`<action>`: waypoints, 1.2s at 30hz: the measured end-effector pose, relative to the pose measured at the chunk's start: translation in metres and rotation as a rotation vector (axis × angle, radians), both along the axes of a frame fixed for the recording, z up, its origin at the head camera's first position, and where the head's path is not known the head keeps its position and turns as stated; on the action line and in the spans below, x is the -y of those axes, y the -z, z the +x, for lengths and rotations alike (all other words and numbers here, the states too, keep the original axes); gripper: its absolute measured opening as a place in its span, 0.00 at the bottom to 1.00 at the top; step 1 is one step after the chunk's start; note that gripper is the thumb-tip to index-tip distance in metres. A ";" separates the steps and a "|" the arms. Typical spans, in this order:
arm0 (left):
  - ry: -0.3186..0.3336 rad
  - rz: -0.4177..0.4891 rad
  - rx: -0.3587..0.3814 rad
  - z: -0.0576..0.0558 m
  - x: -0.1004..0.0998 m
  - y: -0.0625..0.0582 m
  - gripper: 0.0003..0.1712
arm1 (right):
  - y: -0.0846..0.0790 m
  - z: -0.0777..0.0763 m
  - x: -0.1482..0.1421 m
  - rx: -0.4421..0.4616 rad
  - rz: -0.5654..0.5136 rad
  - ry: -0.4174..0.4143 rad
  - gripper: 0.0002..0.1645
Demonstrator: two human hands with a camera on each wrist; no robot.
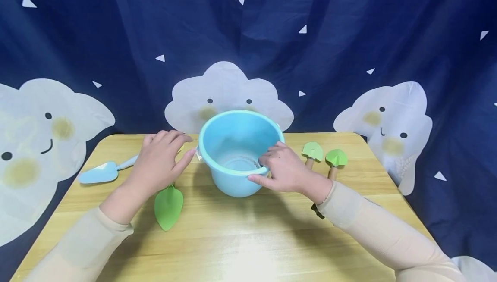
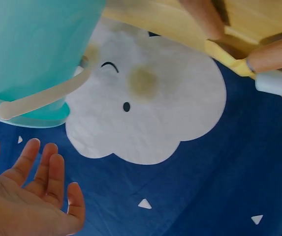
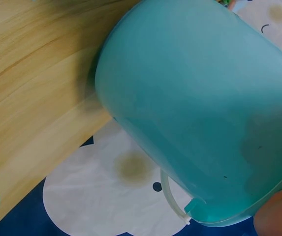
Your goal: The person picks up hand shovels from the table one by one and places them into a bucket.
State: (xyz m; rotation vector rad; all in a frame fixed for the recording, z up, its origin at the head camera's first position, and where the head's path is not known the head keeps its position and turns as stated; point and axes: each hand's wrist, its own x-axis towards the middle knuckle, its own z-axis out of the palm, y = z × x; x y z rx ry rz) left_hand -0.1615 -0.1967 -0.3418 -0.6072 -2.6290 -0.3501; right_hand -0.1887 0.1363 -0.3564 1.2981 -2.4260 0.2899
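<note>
Right hand (image 1: 286,169): grips the rim of the bucket (image 1: 234,183).
Left hand (image 1: 160,161): fingers loose, holding nothing, near it.
Bucket: could tip, gripped on one side only.

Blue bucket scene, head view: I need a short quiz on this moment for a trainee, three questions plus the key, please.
1. Which hand grips the blue bucket?

2. True or false: as the wearer sees it, the light-blue trowel lies to the left of the blue bucket.

3. In the head view, how many green tool heads show on the table?
(a) one
(b) three
(c) five

Key:
1. The right hand
2. True
3. (b) three
</note>
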 end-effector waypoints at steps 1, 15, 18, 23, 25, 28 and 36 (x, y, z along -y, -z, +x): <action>-0.012 0.001 0.008 -0.001 0.001 0.001 0.22 | 0.000 0.000 0.000 0.000 0.000 0.001 0.40; -0.119 -0.041 0.122 -0.008 0.011 0.029 0.25 | -0.001 -0.001 0.000 -0.012 0.008 0.000 0.40; -0.142 -0.078 0.177 -0.012 0.013 0.040 0.27 | -0.002 -0.001 0.000 -0.014 0.014 0.004 0.40; -0.174 -0.134 0.259 -0.015 0.017 0.058 0.29 | -0.002 -0.002 0.000 -0.015 0.016 0.001 0.40; -0.192 -0.146 0.292 -0.015 0.019 0.063 0.30 | -0.001 -0.002 0.000 -0.017 0.017 -0.001 0.40; -0.220 -0.162 0.339 -0.015 0.020 0.068 0.32 | -0.001 -0.002 0.000 -0.017 0.020 -0.001 0.40; -0.263 -0.168 0.412 -0.020 0.021 0.071 0.32 | -0.001 -0.001 -0.001 -0.019 0.017 0.002 0.39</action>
